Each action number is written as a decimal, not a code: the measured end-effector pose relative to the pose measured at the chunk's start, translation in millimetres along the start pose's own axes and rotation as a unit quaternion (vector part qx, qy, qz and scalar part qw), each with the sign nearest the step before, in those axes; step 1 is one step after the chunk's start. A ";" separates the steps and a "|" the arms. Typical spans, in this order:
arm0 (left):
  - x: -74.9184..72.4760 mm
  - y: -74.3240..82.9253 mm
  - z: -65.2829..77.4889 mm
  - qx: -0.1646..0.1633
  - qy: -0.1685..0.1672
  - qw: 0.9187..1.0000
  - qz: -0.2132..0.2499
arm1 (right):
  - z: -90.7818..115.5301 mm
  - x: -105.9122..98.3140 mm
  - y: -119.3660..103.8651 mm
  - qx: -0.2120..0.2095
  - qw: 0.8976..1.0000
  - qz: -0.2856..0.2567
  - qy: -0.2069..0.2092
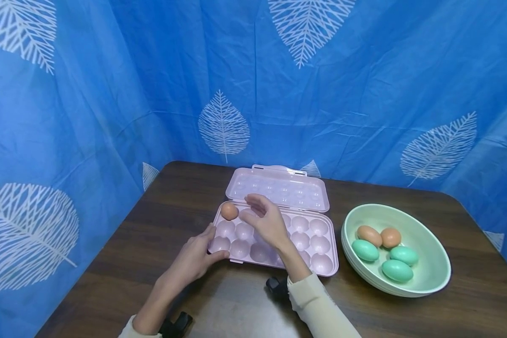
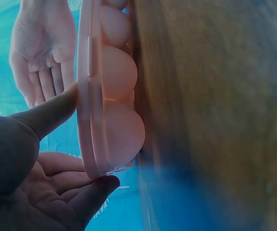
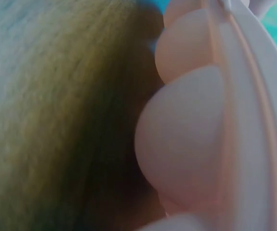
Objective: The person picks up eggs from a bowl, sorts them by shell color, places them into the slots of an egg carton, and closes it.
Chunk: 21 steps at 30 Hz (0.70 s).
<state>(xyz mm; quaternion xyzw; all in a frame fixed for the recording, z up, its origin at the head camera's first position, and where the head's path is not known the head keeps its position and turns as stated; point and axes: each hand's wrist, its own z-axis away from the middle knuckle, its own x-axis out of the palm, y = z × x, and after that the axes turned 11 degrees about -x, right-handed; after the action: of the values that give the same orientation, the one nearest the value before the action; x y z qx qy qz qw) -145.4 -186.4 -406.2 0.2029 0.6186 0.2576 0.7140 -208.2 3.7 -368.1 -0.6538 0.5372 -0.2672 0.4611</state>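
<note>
A pink plastic egg box (image 1: 274, 239) lies with its lid (image 1: 277, 188) swung back behind it. In the far-left cup sits one brown egg (image 1: 229, 211). My left hand (image 1: 195, 253) grips the near-left corner of the box; the left wrist view shows the thumb (image 2: 56, 108) on its rim and fingers round its end. Over the back row, just right of the brown egg, hovers my right hand (image 1: 268, 223), fingers loosely extended and thumb apart. In the left wrist view its palm (image 2: 44, 43) faces the camera and holds nothing. The right wrist view shows only the rounded cup undersides (image 3: 186, 139).
To the right of the box stands a stack of pale green bowls (image 1: 437, 263). The top bowl holds two brown eggs (image 1: 369, 235) and several green eggs (image 1: 397, 270). Everything rests on a dark wooden table (image 1: 152, 225), with a blue leaf-patterned curtain (image 1: 173, 70) behind.
</note>
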 end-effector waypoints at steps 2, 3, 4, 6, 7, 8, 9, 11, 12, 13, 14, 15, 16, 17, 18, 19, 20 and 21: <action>0.3 -0.4 -0.1 0.006 0.004 1.000 0.003 | 0.7 -2.0 -2.1 -0.003 1.000 0.005 0.007; 0.2 -0.5 -0.1 0.006 0.005 1.000 0.005 | 1.4 -3.1 -3.1 -0.004 1.000 0.008 0.011; 0.4 -0.6 -0.3 0.006 0.005 1.000 0.005 | 1.8 -4.1 -3.8 -0.009 1.000 0.010 0.017; 0.5 -0.6 -0.5 0.004 0.005 1.000 0.005 | 2.8 -6.2 -5.6 -0.021 0.999 0.012 0.032; 0.8 -0.7 -0.9 0.003 0.004 1.000 0.006 | 3.6 -7.6 -6.0 -0.029 0.999 0.013 0.039; 1.0 -0.9 -1.3 0.002 0.004 1.000 0.005 | 4.0 -8.9 -6.5 -0.036 0.998 0.010 0.047; 1.0 -0.8 -1.4 0.000 0.002 1.000 0.006 | 4.5 -10.2 -6.7 -0.042 0.998 0.008 0.055; 1.1 -0.9 -1.5 -0.002 0.003 1.000 0.005 | 5.7 -12.8 -7.5 -0.051 0.997 0.004 0.066; 1.2 -1.0 -1.6 -0.002 0.003 1.000 0.006 | 6.5 -14.1 -7.8 -0.051 0.996 0.004 0.068; 1.1 -1.1 -1.5 -0.002 0.004 1.000 0.004 | 7.5 -15.3 -8.3 -0.049 0.996 0.004 0.070; 1.1 -1.3 -1.4 -0.001 0.005 1.000 0.005 | 8.4 -16.3 -9.0 -0.046 0.996 0.003 0.070; 1.1 -1.3 -1.3 -0.001 0.005 1.000 0.005 | 9.4 -17.4 -9.6 -0.043 0.997 0.003 0.070; 1.1 -1.5 -1.2 -0.002 0.006 1.000 0.004 | 10.3 -18.4 -10.3 -0.039 0.997 0.004 0.070; 1.2 -1.6 -1.2 -0.002 0.006 1.000 0.005 | 11.1 -19.5 -10.9 -0.036 0.997 0.006 0.069; 1.3 -1.6 -1.4 -0.003 0.006 1.000 0.006 | 11.5 -20.4 -11.2 -0.033 0.997 0.009 0.069; 1.5 -1.8 -1.3 -0.003 0.006 1.000 0.006 | 11.8 -21.4 -11.8 -0.033 0.997 0.015 0.068; 1.6 -1.9 -1.3 -0.004 0.005 1.000 0.008 | 11.9 -22.4 -12.2 -0.034 0.997 0.020 0.068; 1.7 -1.9 -1.2 -0.004 0.004 1.000 0.009 | 11.8 -23.5 -12.6 -0.035 0.997 0.025 0.068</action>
<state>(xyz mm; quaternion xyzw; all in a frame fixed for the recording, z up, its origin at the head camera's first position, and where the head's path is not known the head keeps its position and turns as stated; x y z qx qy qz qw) -146.1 -186.9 -408.8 0.2048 0.6187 0.2676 0.7097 -199.0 29.6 -358.5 -0.6361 0.5928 -0.2807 0.4065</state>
